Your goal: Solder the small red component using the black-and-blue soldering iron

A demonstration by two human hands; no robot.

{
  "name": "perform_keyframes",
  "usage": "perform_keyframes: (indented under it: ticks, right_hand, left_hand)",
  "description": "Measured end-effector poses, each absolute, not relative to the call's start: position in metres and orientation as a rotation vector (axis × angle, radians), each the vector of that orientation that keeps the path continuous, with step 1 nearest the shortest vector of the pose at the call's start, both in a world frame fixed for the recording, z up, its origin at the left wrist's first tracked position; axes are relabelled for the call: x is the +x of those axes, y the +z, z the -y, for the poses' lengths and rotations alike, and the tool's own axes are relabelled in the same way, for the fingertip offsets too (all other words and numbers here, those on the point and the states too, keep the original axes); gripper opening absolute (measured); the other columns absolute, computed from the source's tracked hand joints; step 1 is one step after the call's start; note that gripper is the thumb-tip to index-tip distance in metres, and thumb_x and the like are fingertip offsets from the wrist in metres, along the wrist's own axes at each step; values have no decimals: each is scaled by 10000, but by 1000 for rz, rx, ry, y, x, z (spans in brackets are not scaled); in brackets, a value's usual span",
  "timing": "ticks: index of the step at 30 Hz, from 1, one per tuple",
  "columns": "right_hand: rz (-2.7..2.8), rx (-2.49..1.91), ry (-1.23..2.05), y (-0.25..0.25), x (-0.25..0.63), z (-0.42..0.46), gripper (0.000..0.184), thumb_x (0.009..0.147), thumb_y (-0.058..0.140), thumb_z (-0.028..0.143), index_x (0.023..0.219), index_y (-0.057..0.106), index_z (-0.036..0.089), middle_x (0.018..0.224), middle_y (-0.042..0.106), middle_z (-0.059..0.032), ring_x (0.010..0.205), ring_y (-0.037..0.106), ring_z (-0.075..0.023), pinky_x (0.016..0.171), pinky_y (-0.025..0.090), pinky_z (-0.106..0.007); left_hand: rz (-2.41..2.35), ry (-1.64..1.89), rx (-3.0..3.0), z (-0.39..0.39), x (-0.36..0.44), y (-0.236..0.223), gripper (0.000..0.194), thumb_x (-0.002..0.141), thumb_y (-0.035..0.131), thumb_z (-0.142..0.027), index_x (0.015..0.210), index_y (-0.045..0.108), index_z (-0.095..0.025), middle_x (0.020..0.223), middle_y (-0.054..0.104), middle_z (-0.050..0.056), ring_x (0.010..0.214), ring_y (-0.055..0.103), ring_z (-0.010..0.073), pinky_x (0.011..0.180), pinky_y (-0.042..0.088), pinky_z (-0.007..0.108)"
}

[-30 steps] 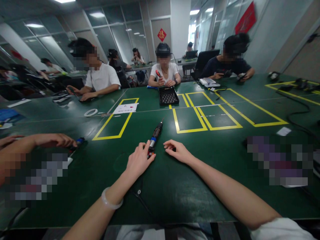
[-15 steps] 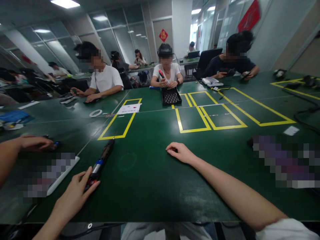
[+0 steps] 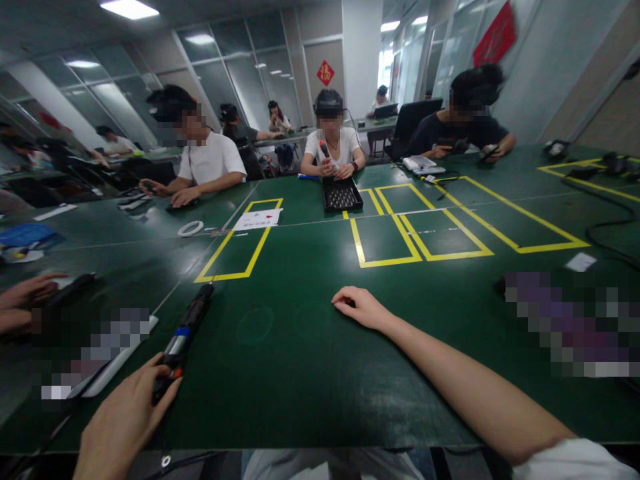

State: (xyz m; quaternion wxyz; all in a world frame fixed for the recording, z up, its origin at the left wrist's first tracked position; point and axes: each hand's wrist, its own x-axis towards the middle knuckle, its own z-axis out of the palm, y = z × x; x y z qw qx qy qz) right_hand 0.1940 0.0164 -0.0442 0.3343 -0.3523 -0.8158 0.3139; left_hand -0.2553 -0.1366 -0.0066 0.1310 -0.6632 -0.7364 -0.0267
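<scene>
— Bright enough? 
— Yes, even light from ceiling panels [image 3: 129, 7], with soft sheen on the green tabletop [image 3: 300, 360] beyond the fingers [image 3: 345, 301]. 
— Sharp? 
— Mostly; the left hand [image 3: 123, 427] is slightly smeared. Edges bow outward, and several patches are pixelated.

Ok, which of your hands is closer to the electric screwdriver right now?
Left. The left hand touches the rear end of the electric screwdriver; the right hand rests on the green table, well off to its right.
</scene>
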Motion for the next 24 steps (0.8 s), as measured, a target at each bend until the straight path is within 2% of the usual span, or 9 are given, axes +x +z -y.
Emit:
perform_keyframes:
  ticks: [3, 7, 13, 17, 21, 24]
  right_hand:
    - [2132, -918, 812, -44, 194, -16, 117, 860, 558, 184, 919, 659, 177, 859, 661, -35, 779, 583, -155, 722, 450, -271]
    - [2129, -909, 814, -45, 194, -16, 122, 857, 556, 174, 920, 660, 178, 860, 661, -34, 783, 584, -153, 725, 450, -267]
    - [2136, -926, 803, -44, 194, -16, 113, 857, 562, 176, 913, 660, 177, 844, 662, -31, 774, 580, -152, 707, 440, -261]
    - [2143, -924, 803, -44, 194, -16, 116, 860, 562, 178, 922, 660, 178, 855, 663, -30, 778, 578, -149, 714, 436, -260]
    - [2143, -935, 812, -45, 194, -17, 118, 858, 562, 177, 921, 661, 179, 858, 664, -30, 779, 580, -150, 721, 440, -263]
    - [2141, -933, 818, -44, 194, -16, 119, 857, 560, 175, 920, 661, 179, 858, 664, -33, 780, 581, -154, 723, 444, -268]
  left_hand:
    - [2031, 14, -1879, 140, -245, -3, 352, 847, 299, -501, 923, 534, -250, 1188, 650, 86, 922, 664, 256, 863, 496, 391]
    - [2005, 104, -1757, 142, -231, 4, 437, 867, 217, -481, 956, 568, -236, 1113, 682, 78, 937, 664, 249, 863, 495, 384]
    - [2197, 173, -1784, 135, -242, 10, 513, 883, 218, -463, 1101, 566, -156, 1007, 709, 122, 889, 676, 264, 803, 508, 383]
    - [2181, -36, -1856, 125, -232, 27, 488, 875, 284, -483, 1096, 555, -142, 1133, 661, 145, 955, 655, 263, 837, 493, 368]
    - [2247, -259, -1969, 107, -183, 50, 439, 871, 316, -501, 1086, 541, -192, 961, 699, 66, 805, 676, 217, 685, 497, 298]
    - [2105, -420, -2197, 84, -136, 58, 379, 878, 353, -479, 1061, 543, -207, 966, 687, 40, 849, 664, 198, 732, 488, 281]
